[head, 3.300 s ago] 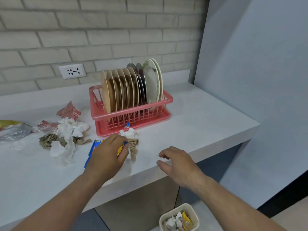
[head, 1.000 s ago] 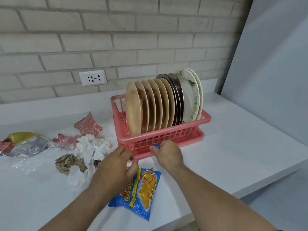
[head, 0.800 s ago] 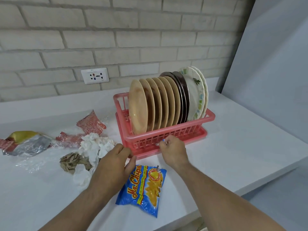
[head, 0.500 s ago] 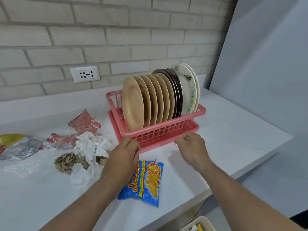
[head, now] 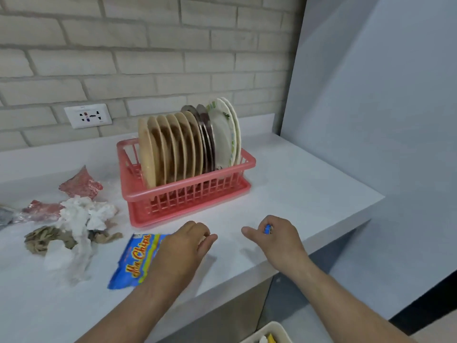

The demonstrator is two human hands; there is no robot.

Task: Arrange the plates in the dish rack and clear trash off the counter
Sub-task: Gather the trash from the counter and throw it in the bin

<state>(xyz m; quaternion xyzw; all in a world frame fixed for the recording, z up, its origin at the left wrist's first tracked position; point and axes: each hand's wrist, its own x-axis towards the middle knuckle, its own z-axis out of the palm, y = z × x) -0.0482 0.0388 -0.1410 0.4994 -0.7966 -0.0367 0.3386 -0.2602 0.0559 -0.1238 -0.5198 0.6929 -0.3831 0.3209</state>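
Bin [head: 278, 328]: cream rim only, cut off at the bottom edge, contents barely visible. Silver wrapper [head: 4, 216]: a sliver at the left edge. Blue chip bag [head: 134, 261]: flat on the counter [head: 309, 184], its right end covered by the left hand [head: 181, 248]. Left hand: fingers curled under, thumb out; whether it grips anything cannot be told. Right hand [head: 274, 240]: above the counter's front edge, fingers curled, pinching a small blue scrap [head: 267, 229] that is mostly hidden. Plates [head: 173, 149]: on edge in a row in the red dish rack [head: 188, 198]. Left of the rack: white tissue [head: 84, 216], crumpled brown paper [head: 43, 240], red wrappers [head: 80, 184].
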